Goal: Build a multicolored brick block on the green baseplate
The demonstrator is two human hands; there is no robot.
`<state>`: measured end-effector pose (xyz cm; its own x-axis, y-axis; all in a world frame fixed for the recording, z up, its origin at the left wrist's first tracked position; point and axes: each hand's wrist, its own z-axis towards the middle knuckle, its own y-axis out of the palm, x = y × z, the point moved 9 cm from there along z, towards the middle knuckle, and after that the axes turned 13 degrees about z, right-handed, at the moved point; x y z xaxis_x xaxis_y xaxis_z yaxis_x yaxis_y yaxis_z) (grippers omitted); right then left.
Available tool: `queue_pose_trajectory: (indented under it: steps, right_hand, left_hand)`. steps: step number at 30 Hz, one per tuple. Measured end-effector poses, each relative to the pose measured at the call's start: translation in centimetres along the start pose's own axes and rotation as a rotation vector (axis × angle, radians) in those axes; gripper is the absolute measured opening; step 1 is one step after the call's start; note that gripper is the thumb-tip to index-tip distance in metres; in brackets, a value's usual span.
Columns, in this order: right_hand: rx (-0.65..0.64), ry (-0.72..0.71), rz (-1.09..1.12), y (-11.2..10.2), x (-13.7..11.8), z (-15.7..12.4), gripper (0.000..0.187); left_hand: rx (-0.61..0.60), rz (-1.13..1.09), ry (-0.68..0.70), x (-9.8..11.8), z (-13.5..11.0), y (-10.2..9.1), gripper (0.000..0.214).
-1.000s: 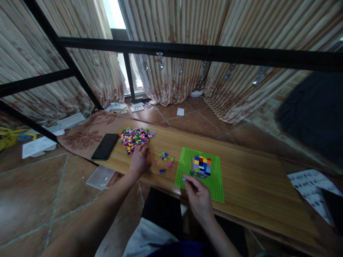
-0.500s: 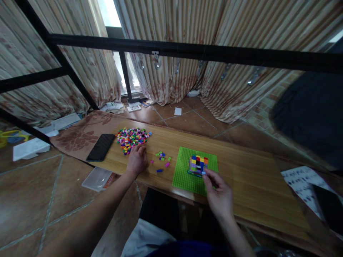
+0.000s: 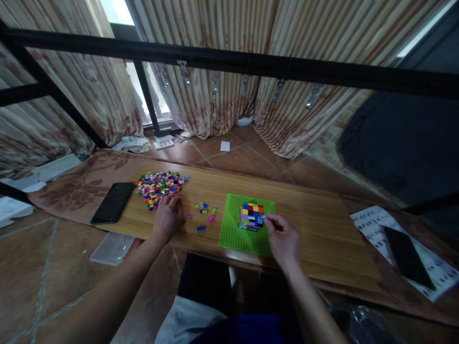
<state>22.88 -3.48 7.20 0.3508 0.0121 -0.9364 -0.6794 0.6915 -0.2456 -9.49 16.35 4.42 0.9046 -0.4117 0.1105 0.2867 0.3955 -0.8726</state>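
My right hand (image 3: 284, 239) pinches a small light blue toy brick (image 3: 264, 217) at the right side of a multicoloured brick block (image 3: 252, 217). That block stands on a green studded baseplate (image 3: 229, 234). My left hand (image 3: 168, 215) rests on the table at the near edge of a heap of loose bricks (image 3: 158, 184), its fingers curled in; what they hold, if anything, is hidden. Between the hands lie several scattered bricks, among them a dark blue brick (image 3: 201, 228) and a pink brick (image 3: 211, 218).
A black phone (image 3: 113, 203) lies on the wooden table (image 3: 311, 224) at the left. On the right, another dark phone (image 3: 409, 258) rests on a printed sheet (image 3: 373, 220). Below the table's left edge is a clear plastic lid or box (image 3: 111, 248). A black metal rail (image 3: 229, 57) crosses behind.
The view has shifted to the right, so everything sits further left. My right hand has moved the light blue brick from the block's near right corner up along its right side. My left hand stays by the heap.
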Motion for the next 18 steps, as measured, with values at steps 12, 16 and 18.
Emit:
queue_pose_trajectory:
  steps: [12,16,18]
  right_hand:
    - [-0.004,-0.053,-0.142,1.3,-1.0,0.5,0.026]
    - [-0.017,-0.057,-0.134,1.6,-1.0,0.3,0.026]
    - [-0.029,-0.058,-0.119,1.6,-1.0,0.2,0.026]
  left_hand:
    - [0.003,0.037,0.012,0.0,0.0,0.1,0.03]
    - [-0.002,0.043,0.012,0.0,0.0,0.2,0.029]
    - [-0.004,0.047,0.009,0.0,0.0,0.2,0.029]
